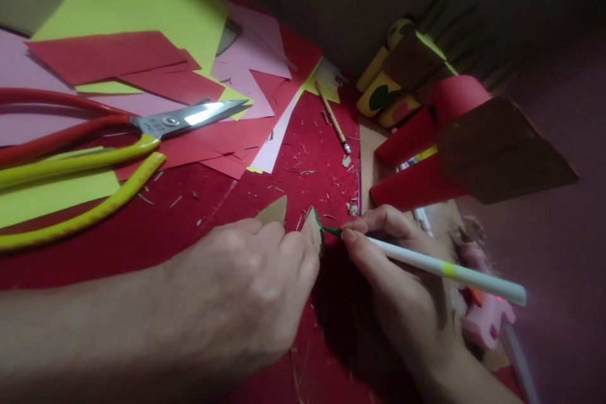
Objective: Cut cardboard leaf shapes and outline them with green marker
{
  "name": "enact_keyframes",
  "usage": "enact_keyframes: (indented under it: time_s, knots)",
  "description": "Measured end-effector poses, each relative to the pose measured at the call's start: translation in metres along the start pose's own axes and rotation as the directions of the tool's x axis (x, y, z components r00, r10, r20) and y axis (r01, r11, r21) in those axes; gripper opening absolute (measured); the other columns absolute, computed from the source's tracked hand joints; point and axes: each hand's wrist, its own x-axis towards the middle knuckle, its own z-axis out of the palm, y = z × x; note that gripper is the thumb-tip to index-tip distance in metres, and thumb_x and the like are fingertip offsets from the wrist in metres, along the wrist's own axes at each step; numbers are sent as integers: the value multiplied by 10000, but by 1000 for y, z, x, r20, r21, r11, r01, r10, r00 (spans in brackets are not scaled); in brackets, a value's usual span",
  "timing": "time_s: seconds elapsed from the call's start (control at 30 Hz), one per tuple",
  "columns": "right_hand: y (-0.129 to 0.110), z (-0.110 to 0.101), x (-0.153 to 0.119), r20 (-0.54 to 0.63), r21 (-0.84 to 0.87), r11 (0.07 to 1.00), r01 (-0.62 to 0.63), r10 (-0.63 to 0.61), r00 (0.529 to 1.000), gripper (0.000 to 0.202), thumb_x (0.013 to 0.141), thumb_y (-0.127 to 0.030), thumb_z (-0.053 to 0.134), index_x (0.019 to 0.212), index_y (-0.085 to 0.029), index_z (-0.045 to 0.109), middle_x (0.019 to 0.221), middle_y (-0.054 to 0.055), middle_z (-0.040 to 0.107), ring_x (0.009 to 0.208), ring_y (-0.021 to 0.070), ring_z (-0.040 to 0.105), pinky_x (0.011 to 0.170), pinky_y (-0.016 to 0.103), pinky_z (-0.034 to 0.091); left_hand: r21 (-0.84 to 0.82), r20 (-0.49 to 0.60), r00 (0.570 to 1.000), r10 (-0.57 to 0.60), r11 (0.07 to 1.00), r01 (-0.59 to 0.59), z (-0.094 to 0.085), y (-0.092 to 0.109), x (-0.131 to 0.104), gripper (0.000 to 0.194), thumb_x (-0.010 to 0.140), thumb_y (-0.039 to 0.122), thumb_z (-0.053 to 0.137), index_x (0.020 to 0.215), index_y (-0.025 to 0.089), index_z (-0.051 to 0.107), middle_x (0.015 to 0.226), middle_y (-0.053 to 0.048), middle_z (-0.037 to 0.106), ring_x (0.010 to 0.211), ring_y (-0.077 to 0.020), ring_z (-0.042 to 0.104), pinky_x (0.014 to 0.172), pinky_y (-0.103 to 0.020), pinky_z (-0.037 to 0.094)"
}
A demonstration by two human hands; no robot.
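Observation:
My left hand is closed on a small pointed cardboard piece, pinning it near the red surface. A strip of green runs along the right edge of this piece. Another brown cardboard point sticks out beyond my knuckles; whether it belongs to the same piece is hidden. Pinched in my right hand is a white marker with a yellow band, and its green tip touches or nearly touches the green edge.
Scissors with red and yellow handles lie at left on red, pink and yellow paper sheets. A short pencil lies among scraps. At right stand red paper rolls with a cardboard flap, yellow rolls and a pink tool.

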Motion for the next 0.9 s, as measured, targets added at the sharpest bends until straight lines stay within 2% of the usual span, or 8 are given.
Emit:
enact_keyframes:
  time_s: [0.1, 0.23, 0.47, 0.6, 0.77, 0.9]
  knots:
    - [0, -1, -1, 5, 2, 1000, -1, 1, 1000, 95, 704, -213, 726, 618, -235, 694, 513, -29, 664, 455, 122, 560, 419, 201, 361, 77, -46, 994, 100, 992, -97, -3, -6, 5, 409, 1014, 67, 496, 1334, -7, 740, 842, -100, 784, 667, -226, 687, 641, -381, 587]
    - [-2, 0, -1, -19, 33, 999, -9, 10, 1000, 91, 693, -228, 727, 610, -237, 690, 522, -21, 676, 464, 126, 559, 422, 207, 370, 105, -28, 989, 147, 984, -143, -3, -8, 6, 434, 1008, 87, 537, 1390, -38, 701, 912, -153, 821, 725, -265, 746, 708, -417, 628]
    - [2, -3, 1, 6, -22, 1000, 16, -16, 1000, 95, 729, -227, 732, 639, -238, 705, 534, -28, 677, 449, 123, 570, 411, 194, 396, 159, -18, 990, 137, 978, -132, 0, -4, 6, 456, 969, 47, 542, 1378, -9, 736, 936, -162, 831, 742, -279, 743, 684, -418, 630]
    - [4, -3, -1, 37, -65, 998, 28, -26, 999, 99, 771, -231, 729, 674, -238, 718, 544, -36, 675, 451, 117, 568, 408, 181, 407, 150, -43, 990, 132, 981, -124, 0, -4, 6, 435, 957, 26, 551, 1329, 19, 775, 938, -158, 835, 751, -282, 743, 762, -441, 651]
    - [2, 0, 0, 58, -38, 999, 39, -37, 998, 117, 754, -185, 715, 656, -236, 675, 547, -43, 660, 470, 120, 586, 435, 183, 448, 144, -50, 987, 155, 979, -146, -1, -6, 3, 439, 956, 9, 535, 1338, -16, 750, 917, -151, 827, 741, -277, 746, 636, -403, 614]
    - [3, -1, 0, 74, -60, 998, 31, -26, 997, 120, 779, -173, 705, 682, -238, 677, 531, -61, 619, 455, 109, 558, 423, 174, 423, 132, -58, 989, 138, 983, -130, 0, -7, 3, 437, 950, -6, 517, 1315, -18, 757, 908, -151, 827, 737, -276, 750, 614, -400, 605]
